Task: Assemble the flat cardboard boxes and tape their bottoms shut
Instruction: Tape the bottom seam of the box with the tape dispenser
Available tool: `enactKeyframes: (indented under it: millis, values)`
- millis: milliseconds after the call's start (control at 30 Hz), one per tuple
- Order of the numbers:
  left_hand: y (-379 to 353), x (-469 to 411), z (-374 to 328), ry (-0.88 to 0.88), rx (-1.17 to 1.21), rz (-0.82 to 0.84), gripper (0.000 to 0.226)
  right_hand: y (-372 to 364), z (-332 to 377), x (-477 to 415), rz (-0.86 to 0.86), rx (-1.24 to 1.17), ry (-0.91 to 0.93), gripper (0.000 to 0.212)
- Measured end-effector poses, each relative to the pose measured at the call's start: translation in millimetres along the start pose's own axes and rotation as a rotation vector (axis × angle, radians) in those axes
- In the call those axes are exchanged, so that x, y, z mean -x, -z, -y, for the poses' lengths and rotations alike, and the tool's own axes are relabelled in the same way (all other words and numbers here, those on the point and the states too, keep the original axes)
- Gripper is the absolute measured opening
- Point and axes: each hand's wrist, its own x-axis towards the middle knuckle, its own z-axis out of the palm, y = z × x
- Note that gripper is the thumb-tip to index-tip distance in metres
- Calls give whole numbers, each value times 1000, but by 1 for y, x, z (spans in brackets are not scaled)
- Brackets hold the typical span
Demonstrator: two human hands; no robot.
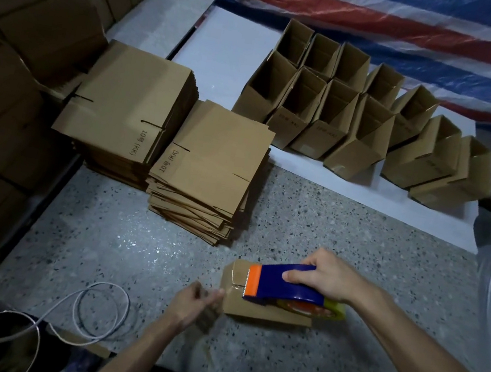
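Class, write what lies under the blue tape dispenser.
A small cardboard box lies under the tape dispenser, which the right hand grips. Tape shows at the box's left end; the seam beneath the dispenser is covered.

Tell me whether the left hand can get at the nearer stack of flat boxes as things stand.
Probably yes. The left hand sits at the end of the box being taped, and only open floor lies between it and the flat stack ahead.

On a speckled floor, the right hand grips a blue tape dispenser atop a small cardboard box. The blurred left hand touches the box's side. Flat boxes are stacked beyond.
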Motion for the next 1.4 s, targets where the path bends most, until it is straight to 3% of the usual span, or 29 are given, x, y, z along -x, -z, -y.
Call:
enactKeyframes:
  millis: [100,267,433,667,833,1067,1300,1367,1400]
  values:
    - [4,4,-16,-159,188,55,36,-3,1,1,-6,45,14,37]
    - [-8,2,-37,-239,324,133,38,-6,-1,1,-5,45,21,37]
    - [-6,-3,-36,-280,198,76,44,4,-22,12,19,21,54,42]
    - [-12,-8,-34,-301,159,36,21,51,-113,59,-10,-5,-28,43]
    - [-12,-6,-33,-306,116,19,24,51,-144,62,-2,-23,21,40]
    - [-12,-6,-34,-312,66,-1,32,68,-165,69,-11,-30,-72,45]
    - [-13,-6,-34,-323,66,10,26,32,-116,16,-44,425,-217,43]
    - [-8,-7,-30,-281,111,7,35,19,-112,8,-63,635,-309,36]
    - [-5,-6,-26,-276,132,1,44,11,-119,8,-75,601,-370,36]
